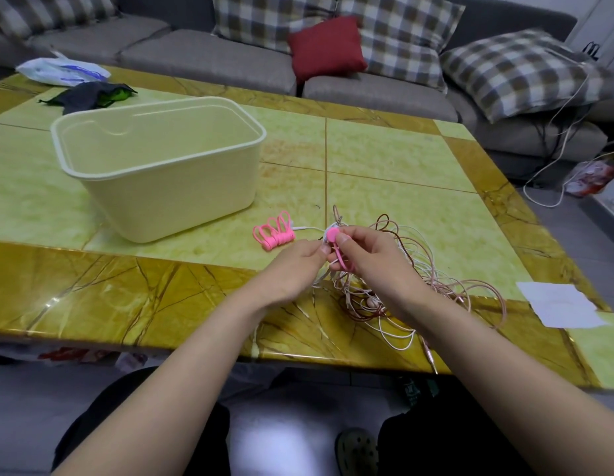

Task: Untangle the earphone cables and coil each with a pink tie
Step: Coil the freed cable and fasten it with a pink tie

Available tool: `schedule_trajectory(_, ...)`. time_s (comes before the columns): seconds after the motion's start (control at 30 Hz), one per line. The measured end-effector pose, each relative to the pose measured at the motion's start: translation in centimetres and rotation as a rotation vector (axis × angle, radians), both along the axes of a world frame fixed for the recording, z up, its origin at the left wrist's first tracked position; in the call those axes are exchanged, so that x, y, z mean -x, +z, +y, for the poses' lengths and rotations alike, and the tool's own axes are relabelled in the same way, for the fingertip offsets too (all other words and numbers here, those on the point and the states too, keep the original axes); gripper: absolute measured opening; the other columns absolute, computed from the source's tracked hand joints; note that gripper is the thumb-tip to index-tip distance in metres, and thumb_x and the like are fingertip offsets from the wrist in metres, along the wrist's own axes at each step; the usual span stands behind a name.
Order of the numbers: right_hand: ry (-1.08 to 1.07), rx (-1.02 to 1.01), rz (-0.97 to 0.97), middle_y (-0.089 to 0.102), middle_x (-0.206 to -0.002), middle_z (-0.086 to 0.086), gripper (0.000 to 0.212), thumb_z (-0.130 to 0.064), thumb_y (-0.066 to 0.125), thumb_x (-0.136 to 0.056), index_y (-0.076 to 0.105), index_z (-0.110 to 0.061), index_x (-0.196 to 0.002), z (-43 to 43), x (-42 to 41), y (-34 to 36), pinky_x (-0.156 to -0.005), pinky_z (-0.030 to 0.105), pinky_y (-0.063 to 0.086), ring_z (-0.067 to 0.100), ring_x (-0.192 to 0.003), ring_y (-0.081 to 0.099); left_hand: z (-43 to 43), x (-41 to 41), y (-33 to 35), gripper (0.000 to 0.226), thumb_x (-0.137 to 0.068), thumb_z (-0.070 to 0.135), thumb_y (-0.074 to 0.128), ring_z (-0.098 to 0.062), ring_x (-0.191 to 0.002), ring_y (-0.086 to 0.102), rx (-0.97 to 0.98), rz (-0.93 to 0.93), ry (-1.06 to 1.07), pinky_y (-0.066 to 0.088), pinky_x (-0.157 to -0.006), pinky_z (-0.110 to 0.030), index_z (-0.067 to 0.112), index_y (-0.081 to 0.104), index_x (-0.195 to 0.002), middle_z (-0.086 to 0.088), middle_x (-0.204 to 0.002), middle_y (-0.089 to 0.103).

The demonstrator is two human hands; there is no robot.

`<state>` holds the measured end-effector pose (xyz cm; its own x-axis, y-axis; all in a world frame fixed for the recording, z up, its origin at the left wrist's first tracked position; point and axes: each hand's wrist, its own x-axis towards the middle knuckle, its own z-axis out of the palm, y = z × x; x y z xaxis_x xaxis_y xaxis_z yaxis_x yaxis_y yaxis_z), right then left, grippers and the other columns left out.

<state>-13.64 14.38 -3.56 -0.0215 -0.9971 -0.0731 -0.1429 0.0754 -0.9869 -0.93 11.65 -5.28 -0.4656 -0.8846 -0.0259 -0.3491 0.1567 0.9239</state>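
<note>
View from a head camera, looking down at a person's two bare forearms reaching over a green and amber stone desk. A cream plastic bin stands on the desk and serves as the landmark here.

Both hands meet to the right of the bin, on its near side. The right hand pinches a pink tie between thumb and forefinger. The tie's round head points away from the person. Its strap runs back toward the person and slightly away from the bin, passing under the fingers.

The left hand is curled, with its thumb and fingertips touching the tie's head. It appears to pinch a gathered strand of white cable there, though the exact grip is partly hidden. A metal plug sticks up just beyond the tie.

The cables, white, pink and dark red, lie in a loose tangle on the desk. They lie under and beyond the right hand, farther from the bin than either hand. The right hand is nearer the tangle.

A cluster of spare ties sits between the bin and the hands, nearer the left hand.

Judging from this, the coming move depends on the strap crossing the held strand so that it can wrap around it. Most of the cable looks uncoiled.
</note>
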Motion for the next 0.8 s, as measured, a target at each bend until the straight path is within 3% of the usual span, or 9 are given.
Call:
schedule_trajectory(0.1,-0.016,-0.003,-0.007,0.063,-0.075,0.004,0.024,-0.013,0.05,-0.096,0.063,0.006,-0.101,0.2,0.1,0.0,-0.063,0.015,0.052,0.008,-0.063,0.056,0.1,0.1,0.0,0.036,-0.102,0.016,0.033,-0.002,-0.051,0.037,-0.067,0.017,-0.018,0.032,-0.052,-0.022,0.021,0.05,-0.07,0.012,-0.053,0.041)
schedule_trajectory(0.23,-0.032,-0.021,-0.024,0.059,-0.069,0.004,0.023,-0.013,0.05,-0.096,0.062,0.003,-0.107,0.2,0.1,0.0,-0.049,0.021,0.047,0.006,-0.052,0.052,0.4,0.3,0.1,0.034,-0.103,0.018,0.03,-0.001,-0.042,0.041,-0.183,0.104,-0.061,0.031,-0.044,-0.017,0.02,0.051,-0.076,0.006,-0.058,0.056)
schedule_trajectory(0.37,-0.059,-0.01,0.012,0.06,-0.073,0.003,0.024,-0.015,0.051,-0.096,0.064,-0.001,-0.11,-0.1,0.4,-0.2,-0.056,0.012,0.045,0.004,-0.059,0.051,0.6,0.4,0.5,0.031,-0.104,0.019,0.026,0.003,-0.039,0.036,-0.191,0.107,-0.094,0.03,-0.042,-0.011,0.015,0.046,-0.08,0.001,-0.061,0.042)
schedule_trajectory(0.53,-0.046,0.002,0.057,0.061,-0.078,0.008,0.019,-0.015,0.051,-0.096,0.066,-0.006,-0.101,0.2,0.9,-0.6,-0.061,0.015,0.048,0.006,-0.064,0.055,0.6,0.5,0.3,0.022,-0.103,0.03,0.03,-0.009,-0.064,0.035,-0.209,-0.003,-0.211,0.034,-0.052,-0.013,0.021,0.05,-0.102,0.001,-0.077,0.041)
schedule_trajectory(0.63,-0.032,-0.022,0.063,0.058,-0.069,0.006,0.017,-0.014,0.05,-0.096,0.065,-0.007,-0.098,0.3,1.2,-0.6,-0.056,0.014,0.046,0.003,-0.054,0.051,0.5,0.6,-0.5,0.023,-0.101,0.02,0.038,-0.013,-0.074,0.036,-0.201,-0.052,-0.283,0.034,-0.061,-0.02,0.02,0.047,-0.122,-0.001,-0.091,0.046)
schedule_trajectory(0.7,-0.031,-0.044,0.074,0.054,-0.065,0.006,0.017,-0.014,0.05,-0.096,0.064,-0.004,-0.098,0.5,1.2,-0.7,-0.05,0.012,0.043,0.003,-0.047,0.047,0.4,0.6,-1.0,0.019,-0.101,0.018,0.038,-0.008,-0.071,0.041,-0.156,-0.143,-0.262,0.035,-0.063,-0.019,0.018,0.051,-0.115,0.005,-0.088,0.05)
schedule_trajectory(0.8,-0.023,-0.062,0.063,0.053,-0.064,0.008,0.022,-0.016,0.051,-0.096,0.063,0.003,-0.101,0.8,1.2,-0.6,-0.048,0.012,0.042,0.004,-0.043,0.05,0.2,0.7,-1.5,0.024,-0.101,0.018,0.037,-0.008,-0.066,0.04,-0.13,-0.19,-0.212,0.035,-0.061,-0.024,0.02,0.055,-0.086,0.007,-0.074,0.048)
